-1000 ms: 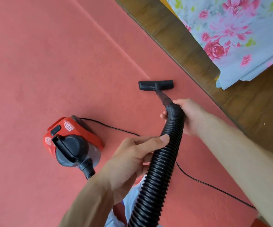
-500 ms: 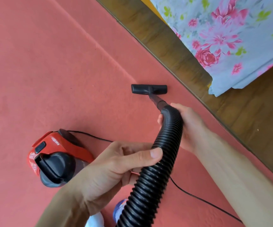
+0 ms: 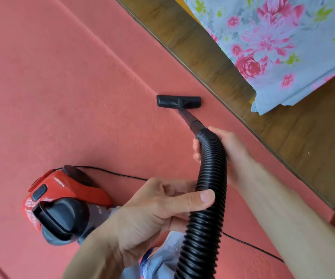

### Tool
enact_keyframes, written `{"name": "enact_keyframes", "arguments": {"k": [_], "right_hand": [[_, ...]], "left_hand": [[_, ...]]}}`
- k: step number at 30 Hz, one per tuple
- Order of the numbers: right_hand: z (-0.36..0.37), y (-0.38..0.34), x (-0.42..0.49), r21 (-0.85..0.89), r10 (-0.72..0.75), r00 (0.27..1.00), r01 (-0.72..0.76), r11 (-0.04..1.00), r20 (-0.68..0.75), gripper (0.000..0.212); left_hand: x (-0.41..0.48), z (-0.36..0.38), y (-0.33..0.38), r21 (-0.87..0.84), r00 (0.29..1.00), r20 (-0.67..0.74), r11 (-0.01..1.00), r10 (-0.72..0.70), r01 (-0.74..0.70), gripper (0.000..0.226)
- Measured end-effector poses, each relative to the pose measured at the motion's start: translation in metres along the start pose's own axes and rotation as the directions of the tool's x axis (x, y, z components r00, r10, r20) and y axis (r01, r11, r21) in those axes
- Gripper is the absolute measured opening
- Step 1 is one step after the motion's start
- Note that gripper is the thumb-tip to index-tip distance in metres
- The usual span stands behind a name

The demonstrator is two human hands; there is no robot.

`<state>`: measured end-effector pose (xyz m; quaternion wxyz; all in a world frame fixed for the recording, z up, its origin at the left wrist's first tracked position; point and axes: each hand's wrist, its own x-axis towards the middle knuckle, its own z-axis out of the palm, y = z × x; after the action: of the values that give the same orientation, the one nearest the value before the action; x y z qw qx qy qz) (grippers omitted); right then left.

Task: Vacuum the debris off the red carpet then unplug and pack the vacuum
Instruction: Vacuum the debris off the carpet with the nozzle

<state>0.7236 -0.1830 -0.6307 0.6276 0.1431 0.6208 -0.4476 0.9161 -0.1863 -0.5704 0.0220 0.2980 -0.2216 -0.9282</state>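
My right hand is wrapped around the far end of the black ribbed hose, just where it joins the rigid black tube. My fingers curl under the hose and their tips show on its left side. My left hand grips the same hose nearer to me, with the thumb pressed flat across the ribs and the other fingers curled in beneath. Neither hand has any slack in it.

The tube slopes away to the flat black floor nozzle, which sits on the red carpet, close to the carpet's right edge. The red and black vacuum cleaner stands on the carpet near me on the left, partly behind my left wrist. Its thin black power cord leaves the far side of the body, passes under my hands and runs off to the near right.

Right of the carpet lies brown wood-patterned floor, and over it, in the far right corner, hangs a pale blue sheet with pink flowers.
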Motion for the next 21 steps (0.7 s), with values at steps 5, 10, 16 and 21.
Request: {"name": "enact_keyframes", "arguments": {"k": [5, 10, 16, 21], "right_hand": [[0.019, -0.008, -0.004, 0.021, 0.022, 0.999, -0.022, 1.0, -0.034, 0.029], [0.055, 0.002, -0.001, 0.055, -0.027, 0.999, 0.025, 0.998, 0.034, 0.026], [0.057, 0.021, -0.006, 0.225, -0.065, 0.995, 0.046, 0.973, 0.077, 0.019], [0.074, 0.037, -0.002, 0.321, -0.039, 0.998, 0.023, 0.947, 0.042, 0.021]], "left_hand": [[-0.007, -0.015, 0.038, 0.055, 0.994, 0.1, 0.997, -0.053, 0.048, 0.021], [-0.02, -0.039, 0.062, 0.081, 0.993, 0.106, 0.995, -0.058, 0.05, 0.022], [-0.035, -0.056, 0.061, 0.114, 0.994, 0.061, 0.99, -0.091, 0.084, 0.032], [-0.04, -0.071, 0.067, 0.131, 0.992, 0.057, 0.986, -0.117, 0.108, 0.046]]}}
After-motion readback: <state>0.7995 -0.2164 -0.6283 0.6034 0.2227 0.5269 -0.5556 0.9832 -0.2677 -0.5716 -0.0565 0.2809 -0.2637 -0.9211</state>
